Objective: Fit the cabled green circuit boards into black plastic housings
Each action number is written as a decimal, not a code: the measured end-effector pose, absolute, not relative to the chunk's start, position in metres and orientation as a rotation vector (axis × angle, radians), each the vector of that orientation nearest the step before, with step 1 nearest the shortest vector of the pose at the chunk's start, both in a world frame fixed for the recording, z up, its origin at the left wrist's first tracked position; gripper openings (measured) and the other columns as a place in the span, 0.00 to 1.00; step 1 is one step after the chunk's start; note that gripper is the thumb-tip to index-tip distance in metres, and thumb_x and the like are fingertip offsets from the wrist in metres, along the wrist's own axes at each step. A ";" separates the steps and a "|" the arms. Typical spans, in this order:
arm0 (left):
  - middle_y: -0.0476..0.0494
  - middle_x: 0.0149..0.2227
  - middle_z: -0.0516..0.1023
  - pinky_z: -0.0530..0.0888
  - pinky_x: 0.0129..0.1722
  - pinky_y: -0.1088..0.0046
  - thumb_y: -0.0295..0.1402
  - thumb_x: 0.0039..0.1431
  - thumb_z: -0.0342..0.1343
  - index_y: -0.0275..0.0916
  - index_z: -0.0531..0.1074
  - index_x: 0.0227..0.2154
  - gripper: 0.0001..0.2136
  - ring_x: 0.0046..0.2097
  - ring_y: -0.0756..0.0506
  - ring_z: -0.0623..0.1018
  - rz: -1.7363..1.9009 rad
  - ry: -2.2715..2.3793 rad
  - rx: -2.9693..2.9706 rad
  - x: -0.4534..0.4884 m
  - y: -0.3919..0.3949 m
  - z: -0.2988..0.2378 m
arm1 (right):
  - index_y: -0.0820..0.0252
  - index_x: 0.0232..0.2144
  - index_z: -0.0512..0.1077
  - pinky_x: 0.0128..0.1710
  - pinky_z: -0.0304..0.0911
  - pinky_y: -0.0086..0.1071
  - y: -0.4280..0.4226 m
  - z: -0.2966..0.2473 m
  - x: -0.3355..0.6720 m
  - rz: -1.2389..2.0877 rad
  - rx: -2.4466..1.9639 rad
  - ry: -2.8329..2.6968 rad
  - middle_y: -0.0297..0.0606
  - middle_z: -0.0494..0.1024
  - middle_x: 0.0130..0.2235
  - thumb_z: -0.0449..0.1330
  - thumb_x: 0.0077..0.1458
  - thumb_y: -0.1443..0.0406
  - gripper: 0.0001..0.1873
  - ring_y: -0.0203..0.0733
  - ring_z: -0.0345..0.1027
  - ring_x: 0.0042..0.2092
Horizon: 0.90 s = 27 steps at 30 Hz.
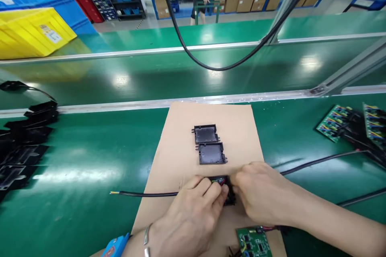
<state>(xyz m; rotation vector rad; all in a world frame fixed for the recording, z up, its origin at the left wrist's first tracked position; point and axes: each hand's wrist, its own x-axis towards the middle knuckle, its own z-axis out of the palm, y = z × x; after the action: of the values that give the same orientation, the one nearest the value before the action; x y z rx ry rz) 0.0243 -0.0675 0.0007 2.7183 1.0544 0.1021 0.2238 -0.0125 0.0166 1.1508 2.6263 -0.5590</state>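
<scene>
My left hand (193, 213) is closed over a small black plastic case (230, 197), its fingertips pressing at a circuit board (221, 181) inside. A black cable (144, 194) with stripped wire ends sticks out leftward from under that hand. At the case's right edge my right hand (262, 192) is curled shut, hiding what its fingertips grip. Behind its wrist another black cable (319, 160) runs off to the right. Two open black case halves (206, 133) lie farther up on the cardboard sheet (177, 140). Below the right hand rests a green circuit board (255, 243) with wires attached.
Black plastic parts (25, 140) are piled at the left. Several wired green boards (334, 122) lie at the right. A blue object (116, 245) is by my left wrist. A black cable (211, 67) hangs ahead, near a metal post (350, 66). A yellow bin (33, 34) stands upper left; a person is beyond.
</scene>
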 end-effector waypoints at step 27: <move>0.38 0.52 0.72 0.63 0.54 0.60 0.25 0.57 0.49 0.32 0.58 0.58 0.24 0.55 0.42 0.67 0.732 1.233 2.463 -0.005 -0.063 0.008 | 0.61 0.32 0.70 0.36 0.56 0.36 -0.022 -0.014 0.252 -0.890 1.182 3.029 0.39 0.67 0.33 0.47 0.59 0.75 0.13 0.43 0.59 0.37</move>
<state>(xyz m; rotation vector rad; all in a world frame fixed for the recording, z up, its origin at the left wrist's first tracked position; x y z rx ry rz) -0.0052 -0.0631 0.0084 2.4631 1.2330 0.7321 0.2517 -0.0218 -0.0144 1.1819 3.0291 -0.8895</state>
